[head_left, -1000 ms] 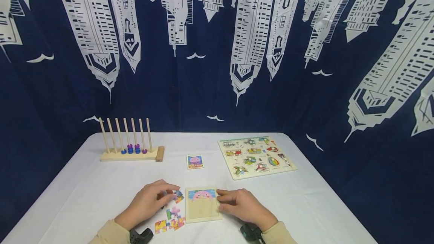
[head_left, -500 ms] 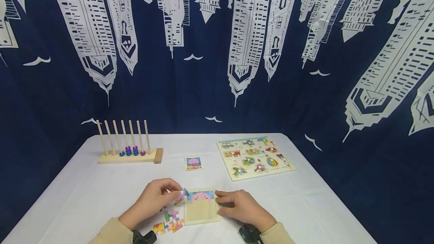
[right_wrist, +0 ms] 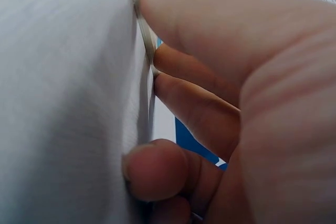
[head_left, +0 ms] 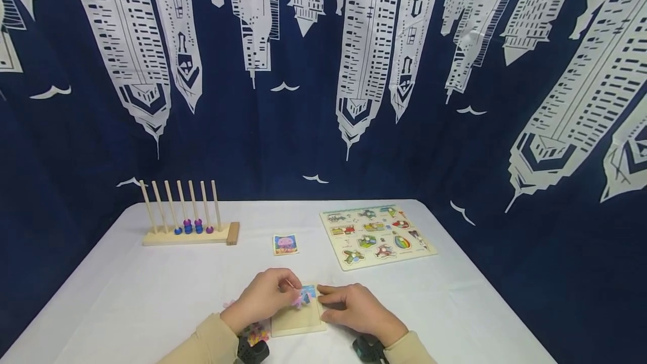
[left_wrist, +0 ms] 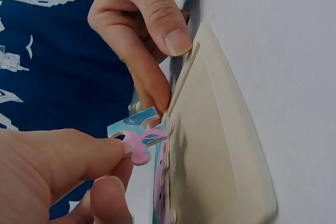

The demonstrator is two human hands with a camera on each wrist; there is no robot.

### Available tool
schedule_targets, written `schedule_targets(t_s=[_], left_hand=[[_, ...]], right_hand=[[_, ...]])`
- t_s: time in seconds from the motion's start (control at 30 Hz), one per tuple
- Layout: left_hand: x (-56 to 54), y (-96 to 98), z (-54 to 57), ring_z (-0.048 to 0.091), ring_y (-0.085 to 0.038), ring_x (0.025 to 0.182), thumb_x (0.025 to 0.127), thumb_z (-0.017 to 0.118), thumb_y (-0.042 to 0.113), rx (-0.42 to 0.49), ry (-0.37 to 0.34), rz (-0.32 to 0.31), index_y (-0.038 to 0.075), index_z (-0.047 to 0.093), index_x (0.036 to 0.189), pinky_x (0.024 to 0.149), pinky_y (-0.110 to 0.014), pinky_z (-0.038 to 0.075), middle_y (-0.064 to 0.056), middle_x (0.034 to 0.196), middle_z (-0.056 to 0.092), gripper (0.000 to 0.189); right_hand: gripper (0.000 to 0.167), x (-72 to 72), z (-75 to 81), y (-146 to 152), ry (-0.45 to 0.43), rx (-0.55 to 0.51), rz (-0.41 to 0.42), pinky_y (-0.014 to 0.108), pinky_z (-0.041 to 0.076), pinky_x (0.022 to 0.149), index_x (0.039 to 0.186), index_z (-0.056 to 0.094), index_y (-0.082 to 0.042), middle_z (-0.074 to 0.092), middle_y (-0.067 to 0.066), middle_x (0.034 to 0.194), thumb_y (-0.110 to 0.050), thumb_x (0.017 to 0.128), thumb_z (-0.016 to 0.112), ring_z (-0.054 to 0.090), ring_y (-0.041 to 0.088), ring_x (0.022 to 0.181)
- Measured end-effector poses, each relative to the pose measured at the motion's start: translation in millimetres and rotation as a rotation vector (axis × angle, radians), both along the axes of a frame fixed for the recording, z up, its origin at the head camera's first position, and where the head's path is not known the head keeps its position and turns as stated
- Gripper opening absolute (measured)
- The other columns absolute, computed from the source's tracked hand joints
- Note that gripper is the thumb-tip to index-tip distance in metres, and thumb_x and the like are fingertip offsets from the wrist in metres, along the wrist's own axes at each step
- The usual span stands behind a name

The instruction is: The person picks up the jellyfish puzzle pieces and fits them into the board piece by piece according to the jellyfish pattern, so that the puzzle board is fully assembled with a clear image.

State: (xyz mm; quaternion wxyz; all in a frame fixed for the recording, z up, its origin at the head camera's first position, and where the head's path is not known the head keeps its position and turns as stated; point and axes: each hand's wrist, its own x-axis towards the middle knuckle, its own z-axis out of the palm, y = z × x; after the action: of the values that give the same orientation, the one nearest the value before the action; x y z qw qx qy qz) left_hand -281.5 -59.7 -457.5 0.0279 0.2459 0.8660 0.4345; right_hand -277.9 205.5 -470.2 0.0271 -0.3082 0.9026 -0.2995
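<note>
One tray point(head_left: 298, 320), fitted pieces point(left_wrist: 160, 177) inside: your left hand point(head_left: 265, 297) pinches a loose piece point(left_wrist: 137, 144) above; your right hand point(head_left: 360, 310), fingers extended, touches its rim.

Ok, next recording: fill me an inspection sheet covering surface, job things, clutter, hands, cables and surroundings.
Surface: white table.
Job things: piece raised over the tray, which is partly filled; loose pieces to its left, partly hidden.
Clutter: bead rack, card and picture board, farther back.
Hands: left hand pinches the piece; right hand touches the tray's right edge.
Cables: nothing seen.
Surroundings: dark blue backdrop, white building print.
</note>
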Motion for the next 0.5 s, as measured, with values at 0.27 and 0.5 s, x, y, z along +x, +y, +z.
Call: schedule_targets(t_s=[0.27,0.5], left_hand=[[2.2,18.7,-8.5,0.056,-0.004,0.067,0.092,0.075,0.019,-0.092,0.049,0.037,0.025,0.073,0.092,0.062,-0.027,0.046,0.016,0.079,0.065,0.007],[7.3,27.4,-19.8,0.066,-0.003,0.079,0.092,0.078,0.025,-0.112,0.158,0.103,0.027,0.072,0.093,0.070,-0.031,0.056,0.015,0.089,0.072,0.006]], right_hand=[[0.036,-1.6,0.2,-1,-0.005,-0.012,0.009,0.039,0.052,0.103,0.120,0.077,-0.017,0.065,-0.003,0.138,-0.036,0.089,0.080,0.063,0.019,0.127],[0.035,-1.4,-1.1,0,-0.028,-0.001,-0.006,0.040,0.052,0.104,0.120,0.077,-0.020,0.065,-0.006,0.139,-0.038,0.090,0.079,0.063,0.017,0.128]])
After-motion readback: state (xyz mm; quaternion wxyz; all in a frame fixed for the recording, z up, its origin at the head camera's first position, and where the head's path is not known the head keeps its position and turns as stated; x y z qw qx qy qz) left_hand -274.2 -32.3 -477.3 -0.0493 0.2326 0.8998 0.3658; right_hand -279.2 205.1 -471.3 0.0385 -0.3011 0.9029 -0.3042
